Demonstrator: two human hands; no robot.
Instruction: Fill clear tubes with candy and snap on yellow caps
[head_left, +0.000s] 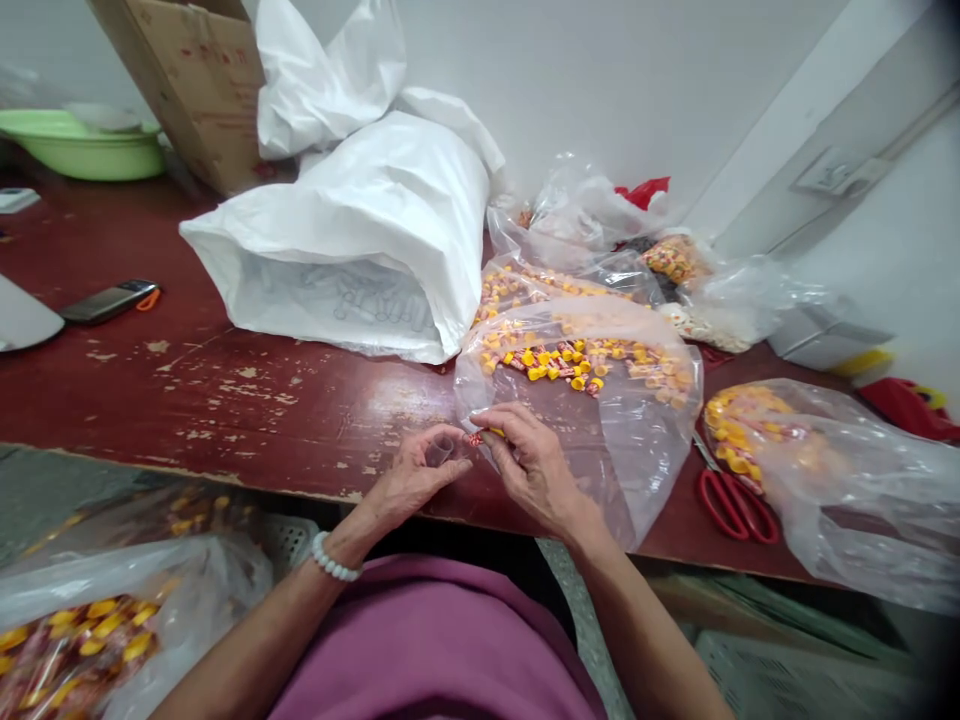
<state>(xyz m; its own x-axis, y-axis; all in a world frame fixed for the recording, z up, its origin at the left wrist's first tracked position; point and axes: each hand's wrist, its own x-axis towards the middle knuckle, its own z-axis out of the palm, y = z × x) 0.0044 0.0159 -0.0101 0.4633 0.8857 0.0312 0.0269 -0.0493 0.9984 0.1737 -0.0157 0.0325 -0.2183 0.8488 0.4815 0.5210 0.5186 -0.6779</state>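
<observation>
Purple shirt [435,640]; left grip [409,475] pinching clear tube [444,450]; right grip [538,470] holding yellow-capped piece [476,439]; carton [187,110], red print [217,57] illegible.

I count two of my own, left hand [420,472] and right hand [534,468], with one clear tube [442,452] and one red-patterned piece [475,439] between them. Toward ten o'clock: one phone [111,302], one green basin [86,150], one cardboard box [201,95]. At eleven, one white sack [375,200]; past three, one pair of scissors [731,505]. Yellow-capped pieces [559,362] at one, three and eight are too many for me.
</observation>
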